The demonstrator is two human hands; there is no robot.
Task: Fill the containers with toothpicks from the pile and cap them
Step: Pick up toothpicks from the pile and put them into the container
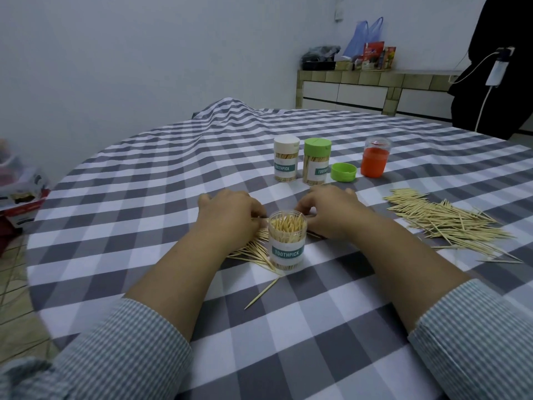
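At frame centre the open container (287,241) stands between both hands, left hand (230,215) pinching toothpicks (256,249), right hand (328,210) fingers curled, grip unclear.

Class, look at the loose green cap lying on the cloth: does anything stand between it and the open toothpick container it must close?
Yes. The right hand lies between the green cap and the open container, whose mouth is uncovered and packed with toothpicks.
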